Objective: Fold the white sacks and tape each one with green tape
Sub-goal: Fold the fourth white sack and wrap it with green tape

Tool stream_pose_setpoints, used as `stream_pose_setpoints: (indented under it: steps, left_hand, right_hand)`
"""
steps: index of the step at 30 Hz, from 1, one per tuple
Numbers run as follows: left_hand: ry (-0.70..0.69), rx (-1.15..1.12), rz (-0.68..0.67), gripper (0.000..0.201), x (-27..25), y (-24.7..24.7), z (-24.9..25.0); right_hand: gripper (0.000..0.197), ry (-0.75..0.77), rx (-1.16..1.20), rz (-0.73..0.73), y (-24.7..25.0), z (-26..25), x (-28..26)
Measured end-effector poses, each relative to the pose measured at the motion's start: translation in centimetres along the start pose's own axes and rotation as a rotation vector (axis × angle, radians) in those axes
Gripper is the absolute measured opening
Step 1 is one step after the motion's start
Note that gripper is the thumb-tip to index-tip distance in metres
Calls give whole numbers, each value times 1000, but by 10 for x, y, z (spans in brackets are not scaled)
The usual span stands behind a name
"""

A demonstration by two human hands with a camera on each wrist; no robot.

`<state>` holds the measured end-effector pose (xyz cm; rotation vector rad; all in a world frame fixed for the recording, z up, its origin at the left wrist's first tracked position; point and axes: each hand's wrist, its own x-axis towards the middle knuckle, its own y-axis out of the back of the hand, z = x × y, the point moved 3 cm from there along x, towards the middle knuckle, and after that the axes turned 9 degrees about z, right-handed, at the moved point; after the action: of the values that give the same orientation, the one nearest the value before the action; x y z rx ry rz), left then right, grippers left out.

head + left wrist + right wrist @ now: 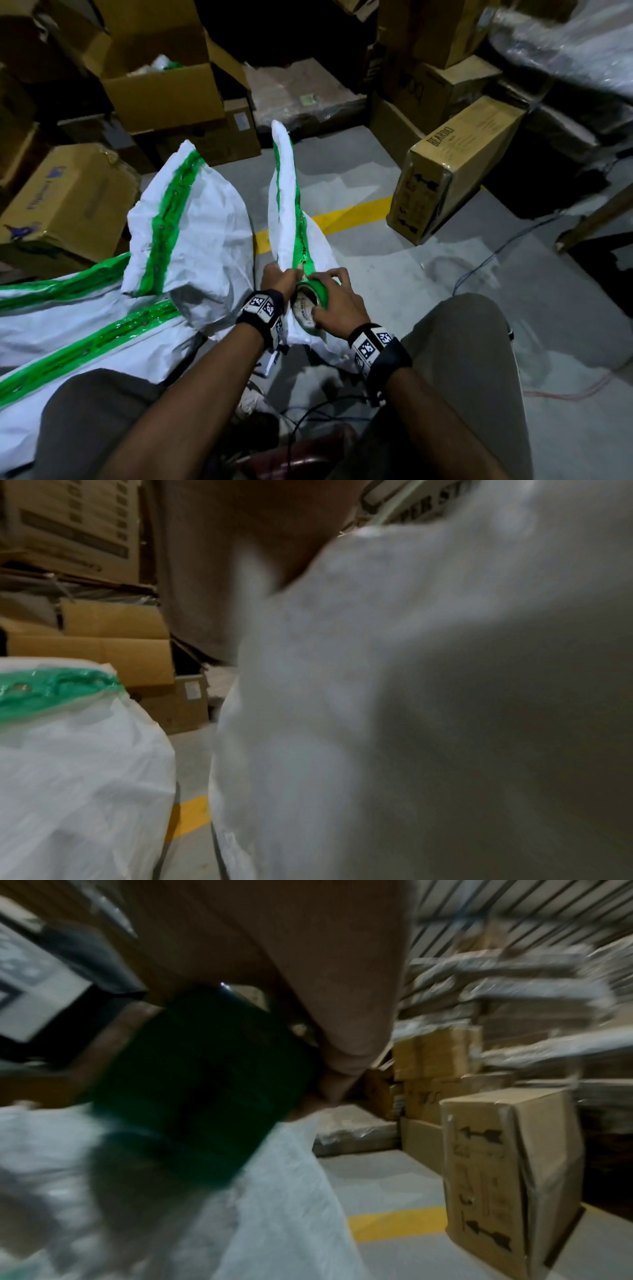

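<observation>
Seen from above, a seated person held a folded white sack (287, 205) upright between the knees, above a grey floor (428, 274). Their left hand (278, 281) pinched the sack's near end, fingers curled around its edge. Their right hand (337, 303) grasped a roll of green tape (313, 301), pressed against the sack beside the left hand. A green tape strip (298, 222) ran up the sack's length. To the left lay more white sacks (191, 219) already bearing green tape. Cardboard boxes (455, 164) stood around, and a yellow floor line (349, 214) crossed behind the sack. Both wrist views were blurred.
</observation>
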<state>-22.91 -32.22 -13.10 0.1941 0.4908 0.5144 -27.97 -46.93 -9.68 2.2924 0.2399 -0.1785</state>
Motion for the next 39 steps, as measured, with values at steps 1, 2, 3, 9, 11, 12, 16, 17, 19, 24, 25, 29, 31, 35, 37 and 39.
stream_pose_setpoints:
  steps: [1,2,3,9,11,12,16,17,19,24,25,29,31,35,37,39]
  left_hand:
    - [14,-30,1,21,4,-2,4]
    - [39,-51,7,33,7,-3,7]
    - [43,-76,9,42,11,-5,9]
    - [208,-126,-87,50,47,-29,-22]
    - [254,-125,-155,53,56,-34,-34]
    - [296,-108,-214,59,54,-33,-37]
    - [380,-109,-471,56,3,-8,-20]
    - [378,-119,-493,45,-9,-3,-19]
    - [322,-69,-452,40,-27,4,-27]
    - [393,242,-353,77,-48,4,-57]
    - [371,305,-328,68,-48,4,-61]
    - [322,343,-215,47,-56,3,-73]
    - [282,273,-132,37,-51,1,-70]
    - [179,270,-43,24,-36,2,-36]
    - [128,226,-21,27,-27,-1,-18]
    - [121,149,-22,38,-19,-5,-2]
  right_hand:
    - [62,3,18,26,5,0,1]
    - [65,1,26,41,9,0,3]
    - [65,-8,14,26,13,1,5]
    - [79,32,-148,-258,17,8,-7]
    - [83,35,-126,-287,11,12,-11]
    - [83,36,-126,-300,9,15,-12]
    - [80,51,-165,-310,7,17,-12]
    - [79,42,-160,-302,7,16,-12]
    - [78,11,-154,-304,2,14,-14]
    - [75,-96,-164,-311,-16,12,-25]
    - [68,-133,-133,-277,-16,13,-25]
    - [70,-205,-69,-172,-9,18,-24]
    - [65,-229,-63,-140,-4,16,-27]
    - [55,-144,-27,-23,12,9,-29]
    - [57,-80,-11,75,20,4,-30]
    - [62,-37,-57,57,22,1,-33]
